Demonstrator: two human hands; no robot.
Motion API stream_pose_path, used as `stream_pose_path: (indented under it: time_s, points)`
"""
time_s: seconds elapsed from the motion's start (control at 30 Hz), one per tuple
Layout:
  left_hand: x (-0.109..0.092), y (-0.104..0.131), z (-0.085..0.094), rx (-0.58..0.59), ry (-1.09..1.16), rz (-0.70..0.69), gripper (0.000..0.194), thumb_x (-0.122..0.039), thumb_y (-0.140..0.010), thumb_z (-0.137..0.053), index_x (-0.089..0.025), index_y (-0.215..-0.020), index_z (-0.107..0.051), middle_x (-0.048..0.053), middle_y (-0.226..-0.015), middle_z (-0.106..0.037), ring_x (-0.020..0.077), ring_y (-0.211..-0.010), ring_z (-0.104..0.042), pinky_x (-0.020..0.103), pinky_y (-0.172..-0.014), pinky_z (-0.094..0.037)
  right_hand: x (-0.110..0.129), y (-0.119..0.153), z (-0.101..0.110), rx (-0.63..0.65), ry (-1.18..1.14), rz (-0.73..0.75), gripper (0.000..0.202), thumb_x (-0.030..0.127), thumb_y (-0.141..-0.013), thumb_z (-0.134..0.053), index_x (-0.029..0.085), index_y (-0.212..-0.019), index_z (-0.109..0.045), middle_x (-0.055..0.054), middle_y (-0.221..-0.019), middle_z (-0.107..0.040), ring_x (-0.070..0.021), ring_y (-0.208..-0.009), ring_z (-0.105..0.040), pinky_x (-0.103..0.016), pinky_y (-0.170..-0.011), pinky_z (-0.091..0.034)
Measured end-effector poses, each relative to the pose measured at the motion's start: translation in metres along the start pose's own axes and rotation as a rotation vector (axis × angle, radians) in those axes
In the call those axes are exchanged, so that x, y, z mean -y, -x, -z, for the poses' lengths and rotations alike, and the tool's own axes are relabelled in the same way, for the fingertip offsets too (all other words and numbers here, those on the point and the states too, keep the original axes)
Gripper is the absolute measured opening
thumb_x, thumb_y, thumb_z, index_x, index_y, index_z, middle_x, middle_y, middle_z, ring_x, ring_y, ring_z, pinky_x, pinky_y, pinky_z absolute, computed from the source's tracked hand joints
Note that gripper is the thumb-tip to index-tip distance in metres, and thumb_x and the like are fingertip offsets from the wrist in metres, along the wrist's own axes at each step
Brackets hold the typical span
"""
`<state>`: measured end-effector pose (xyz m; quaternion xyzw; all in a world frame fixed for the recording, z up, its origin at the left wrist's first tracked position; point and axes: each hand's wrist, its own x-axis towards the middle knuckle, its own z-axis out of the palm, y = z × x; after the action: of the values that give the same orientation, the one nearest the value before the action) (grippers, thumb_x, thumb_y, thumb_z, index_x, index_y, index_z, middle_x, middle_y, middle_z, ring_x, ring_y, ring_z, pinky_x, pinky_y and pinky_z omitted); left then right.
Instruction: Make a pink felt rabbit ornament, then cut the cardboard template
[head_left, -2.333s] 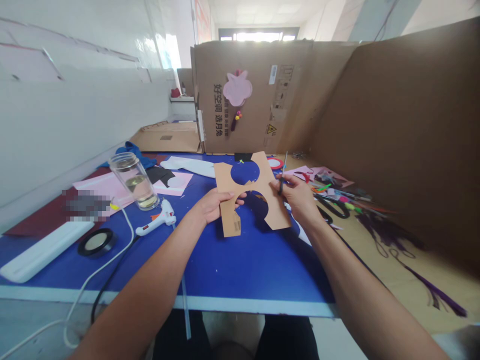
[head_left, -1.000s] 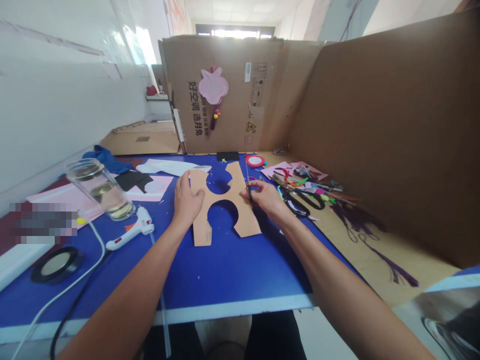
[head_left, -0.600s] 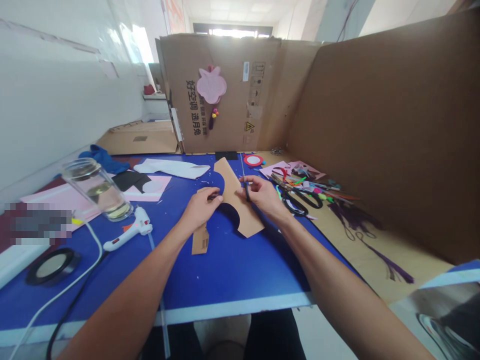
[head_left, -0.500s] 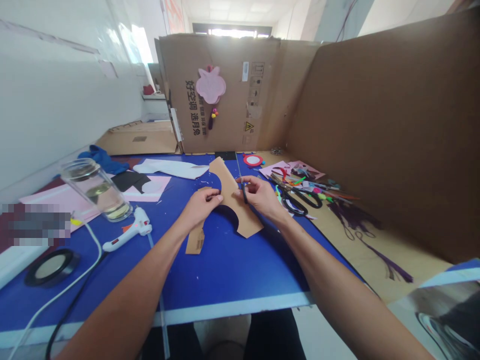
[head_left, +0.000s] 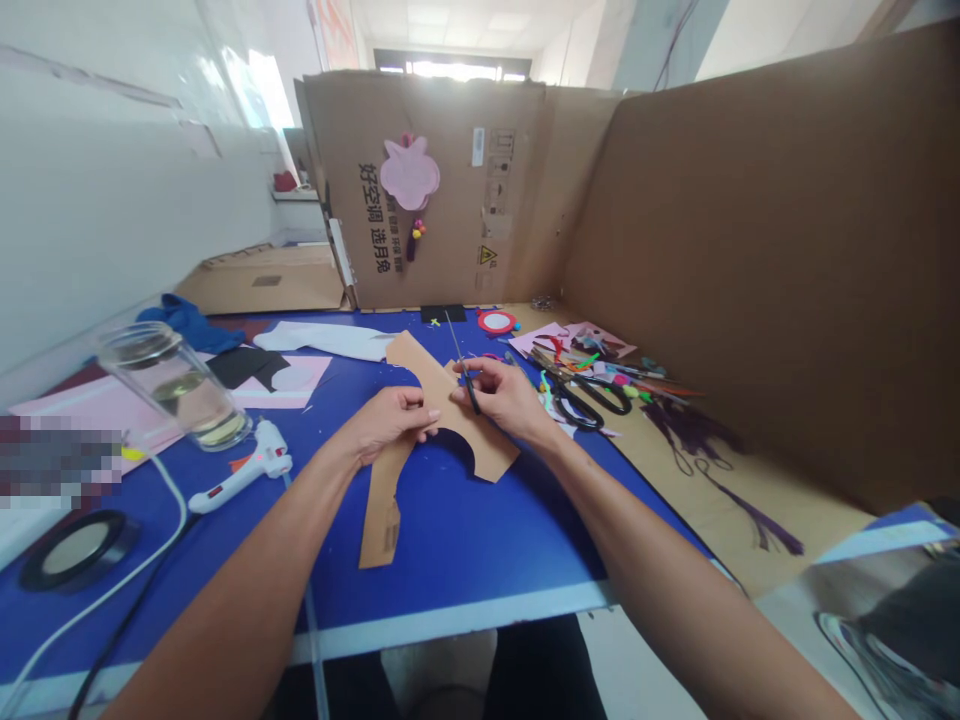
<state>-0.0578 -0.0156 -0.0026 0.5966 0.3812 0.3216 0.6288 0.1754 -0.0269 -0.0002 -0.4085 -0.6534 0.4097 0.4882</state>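
Between my two hands, just over the blue table, is a tan cardboard piece (head_left: 491, 445) with curved cut-outs. My left hand (head_left: 394, 415) pinches its left edge, thumb on top. A second curved cardboard strip (head_left: 382, 515) slants down from under my left fingers; whether it joins the first piece is hidden. My right hand (head_left: 506, 400) grips a slim tool (head_left: 466, 378) with a dark handle and a long thin shaft pointing away from me; its exact kind is unclear. The tool lies over the cardboard's right edge.
Left of my arms are a white glue gun (head_left: 244, 470), a glass jar (head_left: 184, 390) of liquid and a roll of black tape (head_left: 79, 550). Black-handled scissors (head_left: 592, 400) lie among scraps at right. Cardboard walls (head_left: 450, 200) stand behind and to the right.
The cardboard has turned, its far end swinging left, and the lower strip reaches nearer to me. The tool in my right hand tilts further left. My view has shifted slightly right.
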Motion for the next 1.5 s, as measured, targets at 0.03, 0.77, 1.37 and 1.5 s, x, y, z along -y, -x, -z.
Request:
stream_pose_path:
  time_s: [0.03,0.77,1.37,1.5]
  points:
    - [0.000,0.000,0.000,0.007,0.001,0.011,0.032,-0.040,-0.072,-0.096,-0.014,-0.086,-0.082,0.007,-0.077,-0.077,0.0110,-0.061,-0.059,0.024,-0.061,-0.047,0.000,0.000,0.000,0.003,-0.001,-0.004,0.053,0.053,-0.074,-0.093,0.020,-0.113,-0.076,0.008,-0.066,-0.053,-0.0123,-0.060,-0.041,-0.029,-0.060,-0.036]
    - [-0.002,-0.012,0.022,-0.443,0.251,-0.116,0.016,-0.021,-0.075,-0.088,-0.015,-0.075,-0.073,0.010,-0.077,-0.080,0.0148,-0.058,-0.071,0.022,-0.050,-0.045,-0.007,-0.007,0.023,-0.407,-0.284,-0.084,0.063,0.059,-0.065,-0.099,0.021,-0.111,-0.078,-0.001,-0.079,-0.075,-0.0156,-0.071,-0.063,-0.024,-0.056,-0.042]
    - [-0.009,-0.012,0.029,-0.547,0.408,-0.160,0.017,-0.017,-0.084,-0.082,-0.016,-0.078,-0.067,0.007,-0.081,-0.081,0.0116,-0.059,-0.070,0.022,-0.062,-0.059,0.000,0.000,0.015,-0.163,-0.135,-0.165,0.054,0.059,-0.079,-0.089,0.027,-0.121,-0.078,-0.006,-0.105,-0.081,-0.0258,-0.104,-0.076,-0.031,-0.074,-0.053]
    - [-0.007,-0.012,0.031,-0.552,0.370,-0.185,0.017,-0.020,-0.082,-0.085,-0.016,-0.079,-0.068,0.008,-0.083,-0.081,0.0124,-0.062,-0.070,0.023,-0.063,-0.058,-0.001,-0.001,0.025,-0.063,-0.172,-0.179,0.060,0.055,-0.076,-0.094,0.026,-0.127,-0.078,-0.006,-0.107,-0.081,-0.0250,-0.103,-0.075,-0.032,-0.079,-0.053]
